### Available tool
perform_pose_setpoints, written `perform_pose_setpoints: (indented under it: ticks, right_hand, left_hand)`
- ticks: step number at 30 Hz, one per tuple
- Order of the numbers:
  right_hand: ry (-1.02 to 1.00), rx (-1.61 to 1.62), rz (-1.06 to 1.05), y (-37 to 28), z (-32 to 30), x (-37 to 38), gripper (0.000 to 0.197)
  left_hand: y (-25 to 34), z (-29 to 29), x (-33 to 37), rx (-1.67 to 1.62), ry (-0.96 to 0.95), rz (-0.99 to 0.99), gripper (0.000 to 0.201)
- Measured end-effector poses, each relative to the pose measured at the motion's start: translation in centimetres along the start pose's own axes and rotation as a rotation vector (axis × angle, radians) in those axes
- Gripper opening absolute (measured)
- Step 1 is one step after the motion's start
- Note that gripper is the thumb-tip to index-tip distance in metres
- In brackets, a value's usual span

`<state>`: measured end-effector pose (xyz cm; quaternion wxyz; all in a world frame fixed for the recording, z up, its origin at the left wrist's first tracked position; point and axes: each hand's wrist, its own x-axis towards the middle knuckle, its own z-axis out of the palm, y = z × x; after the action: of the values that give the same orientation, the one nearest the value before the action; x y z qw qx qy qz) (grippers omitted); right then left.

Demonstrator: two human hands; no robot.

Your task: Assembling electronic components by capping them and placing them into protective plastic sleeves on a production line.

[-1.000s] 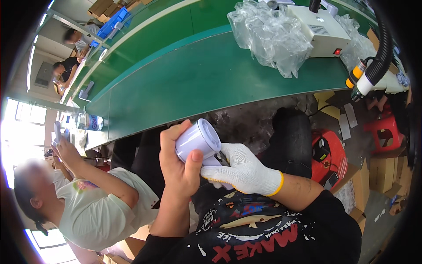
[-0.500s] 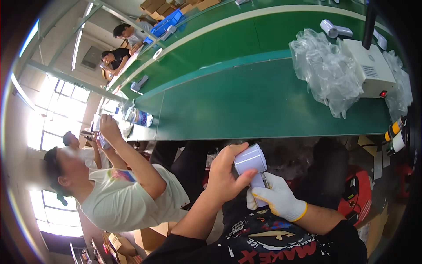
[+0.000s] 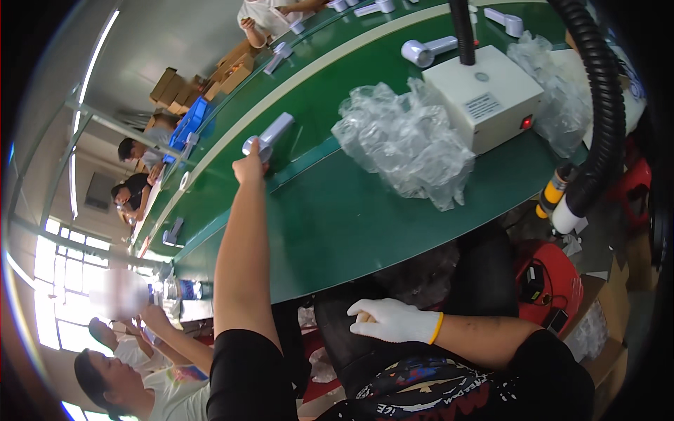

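Note:
My left hand, bare, reaches far forward over the green conveyor belt. Its fingers are closed on the round end of a white plastic device, whose straight handle points away to the upper right. The device is at the belt surface; whether it rests fully on it I cannot tell. My right hand, in a white glove with a yellow cuff, is held over my lap. Its fingers are curled in, and nothing shows in them.
A crumpled heap of clear plastic bags lies beside a white box machine with a lit red switch. A black ribbed hose arches at the right. More white devices lie on the belt. A co-worker sits close at my left.
My left arm has stretched from my lap to the belt, carrying the white device. My right hand has let go of it and stayed over my lap. The view has turned right.

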<state>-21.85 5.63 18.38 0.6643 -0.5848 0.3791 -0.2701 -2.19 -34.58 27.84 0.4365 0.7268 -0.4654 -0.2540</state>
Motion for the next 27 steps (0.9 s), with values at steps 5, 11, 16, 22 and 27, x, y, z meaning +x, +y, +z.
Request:
perform_pose_setpoints:
  ticks: [5, 11, 16, 22, 27]
  right_hand:
    - [-0.076, -0.368, 0.048, 0.5, -0.6, 0.0, 0.052]
    - [-0.103, -0.466, 0.055, 1.9, -1.0, 0.2, 0.053]
    - [-0.087, -0.526, 0.05, 2.5, 0.0, 0.0, 0.053]
    - [0.05, -0.463, 0.059, 2.0, 0.0, -1.0, 0.052]
    - [0.378, 0.979, 0.218, 1.2, -0.1, -2.0, 0.059]
  left_hand:
    - [-0.1, -0.1, 4.2, 0.442, 0.135, 0.296, 0.054]
    - [6.6, 1.8, -15.8, 0.162, -0.105, 1.214, 0.029]
    - [9.2, -0.7, -29.8, 0.255, -0.307, 1.655, 0.035]
    - [7.8, -4.5, -32.4, 0.299, -0.404, 1.682, 0.031]
    - [2.8, -11.7, -35.5, 0.057, -0.609, 1.119, 0.024]
